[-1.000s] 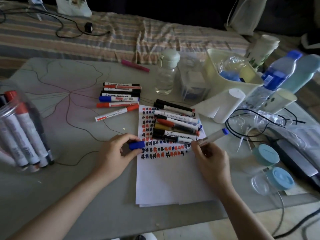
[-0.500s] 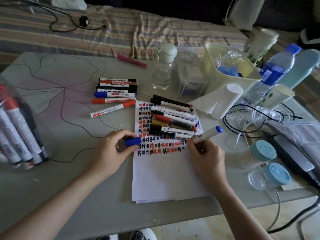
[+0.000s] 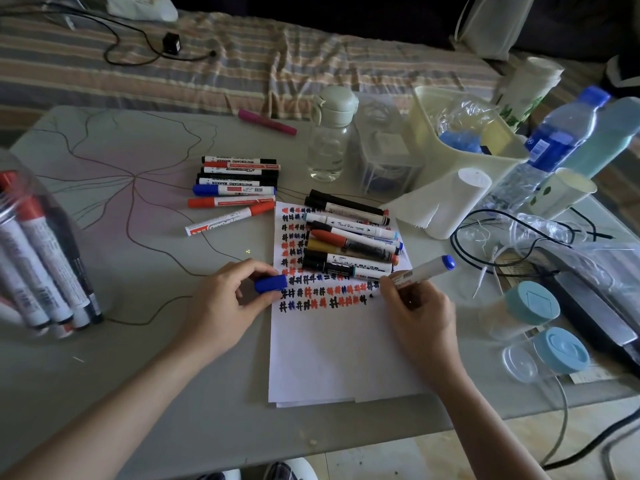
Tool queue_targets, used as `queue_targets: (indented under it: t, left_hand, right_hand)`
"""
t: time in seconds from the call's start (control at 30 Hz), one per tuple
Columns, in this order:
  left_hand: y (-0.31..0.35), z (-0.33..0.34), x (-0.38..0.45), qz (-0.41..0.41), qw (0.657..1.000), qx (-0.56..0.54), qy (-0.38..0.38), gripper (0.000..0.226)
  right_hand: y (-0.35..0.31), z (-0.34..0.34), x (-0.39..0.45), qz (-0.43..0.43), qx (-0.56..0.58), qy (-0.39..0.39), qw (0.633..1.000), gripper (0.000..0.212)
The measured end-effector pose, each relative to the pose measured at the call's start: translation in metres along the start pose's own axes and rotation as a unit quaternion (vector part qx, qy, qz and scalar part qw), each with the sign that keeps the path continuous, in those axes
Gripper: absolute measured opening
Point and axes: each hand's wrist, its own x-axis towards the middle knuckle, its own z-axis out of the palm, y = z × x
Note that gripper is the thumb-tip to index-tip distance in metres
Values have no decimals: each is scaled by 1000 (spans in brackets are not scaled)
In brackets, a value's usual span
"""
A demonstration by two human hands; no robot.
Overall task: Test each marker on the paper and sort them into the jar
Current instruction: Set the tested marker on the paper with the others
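My right hand (image 3: 417,315) grips a white marker with a blue end (image 3: 424,270), its tip down on the white paper (image 3: 339,355) near the last row of marks. My left hand (image 3: 225,299) pinches the blue cap (image 3: 271,283) at the paper's left edge. Rows of black, red and blue test marks fill the paper's top part. Several markers (image 3: 349,237) lie across the paper's top, and another group of markers (image 3: 235,187) lies on the table to the left. A clear jar (image 3: 38,251) holding several markers stands at the far left.
Along the back right stand a clear water bottle (image 3: 329,136), a cream bin (image 3: 464,147), a blue-labelled bottle (image 3: 550,147) and a paper roll (image 3: 446,202). Black cables (image 3: 491,230) and two blue-lidded containers (image 3: 533,306) crowd the right. A pink marker (image 3: 266,122) lies at the table's far edge.
My right hand has shifted the marker's tip slightly along the bottom row of marks. My left hand keeps the blue cap in the same place.
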Motion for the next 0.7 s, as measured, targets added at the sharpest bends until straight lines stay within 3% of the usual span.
queue_targets:
  t: [0.53, 0.7]
  left_hand:
    - [1, 0, 0, -23, 999, -32, -1, 23]
    - [7, -1, -1, -21, 997, -72, 3, 19]
  right_hand:
    - [-7, 2, -2, 5, -4, 3, 1000, 33]
    - [-11, -5, 5, 75, 80, 11, 994, 25]
